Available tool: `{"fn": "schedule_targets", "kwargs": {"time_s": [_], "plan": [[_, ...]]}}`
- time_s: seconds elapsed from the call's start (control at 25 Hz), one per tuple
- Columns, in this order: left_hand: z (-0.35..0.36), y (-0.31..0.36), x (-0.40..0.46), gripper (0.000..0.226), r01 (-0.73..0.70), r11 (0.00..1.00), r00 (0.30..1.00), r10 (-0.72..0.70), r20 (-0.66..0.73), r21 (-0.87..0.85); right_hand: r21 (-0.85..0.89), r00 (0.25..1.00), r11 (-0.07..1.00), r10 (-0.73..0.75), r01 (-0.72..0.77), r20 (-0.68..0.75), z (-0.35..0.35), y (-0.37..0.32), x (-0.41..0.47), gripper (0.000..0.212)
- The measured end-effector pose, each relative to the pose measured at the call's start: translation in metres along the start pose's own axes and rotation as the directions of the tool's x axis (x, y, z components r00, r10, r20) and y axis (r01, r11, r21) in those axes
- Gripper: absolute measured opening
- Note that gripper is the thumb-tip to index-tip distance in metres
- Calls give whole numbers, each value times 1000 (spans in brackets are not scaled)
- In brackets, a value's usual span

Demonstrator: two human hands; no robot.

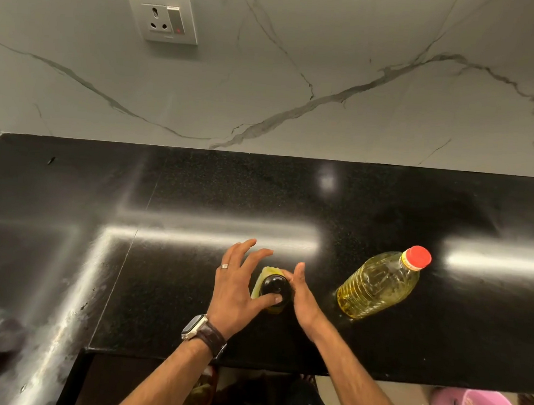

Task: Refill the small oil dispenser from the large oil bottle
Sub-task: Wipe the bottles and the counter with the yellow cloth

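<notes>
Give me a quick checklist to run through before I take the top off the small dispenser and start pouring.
1. Small oil dispenser upright on the black counter: ok.
2. Left hand on its black top, thumb touching: ok.
3. Right hand steadying the dispenser: cannot tell, its straight fingers lie alongside, contact unclear.
4. Large oil bottle within reach, standing to the right: ok.
5. Red cap off the large bottle: not ok, it is on.
6. Room left inside the dispenser: cannot tell, the top hides the level.
</notes>
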State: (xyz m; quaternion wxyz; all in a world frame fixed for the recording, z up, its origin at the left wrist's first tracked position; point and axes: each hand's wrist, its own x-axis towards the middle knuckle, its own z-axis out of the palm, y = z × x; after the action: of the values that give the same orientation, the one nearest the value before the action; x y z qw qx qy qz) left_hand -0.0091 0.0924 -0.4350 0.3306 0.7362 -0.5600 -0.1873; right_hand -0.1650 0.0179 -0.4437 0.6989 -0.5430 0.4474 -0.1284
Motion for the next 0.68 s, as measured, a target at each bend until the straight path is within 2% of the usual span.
{"fn": "schedule_targets", "kwargs": {"time_s": [0.2, 0.36, 0.52, 0.68], "plan": [[-1, -2, 1, 74, -3, 1000, 1000, 3, 13, -26, -14, 996, 1000, -7, 6, -85, 12, 26, -25, 100], [1, -7, 1, 46, -22, 1000, 999, 22, 46, 2, 10, 983, 994, -103, 105, -154, 23, 24, -47, 112], [2, -8, 2, 36, -48, 999, 998, 48, 39, 6, 3, 982, 987, -161, 162, -96, 8, 0, -27, 104], [0, -6, 2, 33, -46, 999, 998, 47, 38, -9, -10, 989, 990, -140, 140, -48, 6, 8, -12, 95]]}}
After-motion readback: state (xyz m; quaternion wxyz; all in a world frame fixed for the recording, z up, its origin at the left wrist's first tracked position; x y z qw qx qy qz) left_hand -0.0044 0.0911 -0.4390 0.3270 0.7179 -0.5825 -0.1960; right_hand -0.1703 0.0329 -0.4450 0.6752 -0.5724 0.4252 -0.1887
